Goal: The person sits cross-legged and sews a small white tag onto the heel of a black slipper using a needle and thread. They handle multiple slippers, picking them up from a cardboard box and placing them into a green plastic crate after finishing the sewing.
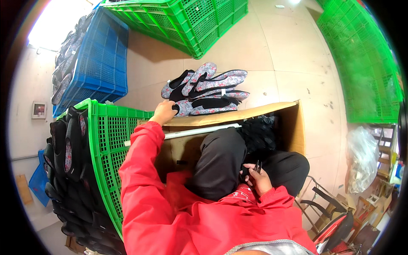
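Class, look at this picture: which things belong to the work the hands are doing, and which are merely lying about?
In the work:
left hand on the pile of floral shoes
right hand holding small scissors
cardboard box

Lying about:
green crate of dark shoes
blue crate
empty green crate
clear plastic bag

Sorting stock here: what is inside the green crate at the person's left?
The green crate holds dark shoes stacked on edge. Its lower layers are hidden by the crate wall and red sleeve.
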Tool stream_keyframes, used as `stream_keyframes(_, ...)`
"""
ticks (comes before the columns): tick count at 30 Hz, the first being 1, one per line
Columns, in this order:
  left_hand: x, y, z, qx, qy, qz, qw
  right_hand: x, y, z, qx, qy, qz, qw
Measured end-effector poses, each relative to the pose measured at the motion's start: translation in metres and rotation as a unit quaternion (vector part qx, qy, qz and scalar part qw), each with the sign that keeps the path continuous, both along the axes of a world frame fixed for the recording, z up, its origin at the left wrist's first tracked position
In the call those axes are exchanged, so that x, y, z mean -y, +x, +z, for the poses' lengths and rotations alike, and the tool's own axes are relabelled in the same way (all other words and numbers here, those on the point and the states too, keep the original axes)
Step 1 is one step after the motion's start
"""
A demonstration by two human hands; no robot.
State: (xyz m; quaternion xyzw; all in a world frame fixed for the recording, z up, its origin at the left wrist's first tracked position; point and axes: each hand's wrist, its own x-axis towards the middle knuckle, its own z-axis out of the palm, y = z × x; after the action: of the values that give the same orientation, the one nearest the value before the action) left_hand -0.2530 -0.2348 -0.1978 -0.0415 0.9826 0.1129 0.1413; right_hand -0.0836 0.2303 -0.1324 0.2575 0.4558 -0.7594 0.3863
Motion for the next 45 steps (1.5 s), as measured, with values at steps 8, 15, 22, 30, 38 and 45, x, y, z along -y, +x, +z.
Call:
stream_keyframes(8,0.047,-0.02,-0.128,0.413,-0.116,0.034,0.903,0.007,-0.007,-0.024,0.039,0.056,0.027,0.997)
stream_keyframes(15,0.049,-0.078,-0.215,0.387,-0.119,0.054,0.913,0.011,-0.02,-0.036,0.051,0.052,0.031,0.997)
stream_keyframes(22,0.057,-0.054,-0.265,0.257,-0.028,0.168,0.951,0.017,-0.023,-0.044,0.06,0.066,-0.019,0.996)
stream_keyframes(30,0.047,-0.053,-0.257,0.252,0.219,0.43,0.839,0.024,-0.025,-0.048,0.076,0.075,-0.031,0.994)
stream_keyframes(38,0.073,-0.055,-0.225,0.246,-0.086,0.261,0.929,0.027,-0.024,-0.049,0.069,0.079,-0.036,0.994)
stream_keyframes(45,0.094,-0.065,-0.151,0.1,-0.1,0.385,0.912,0.02,-0.019,-0.057,0.048,0.062,-0.032,0.996)
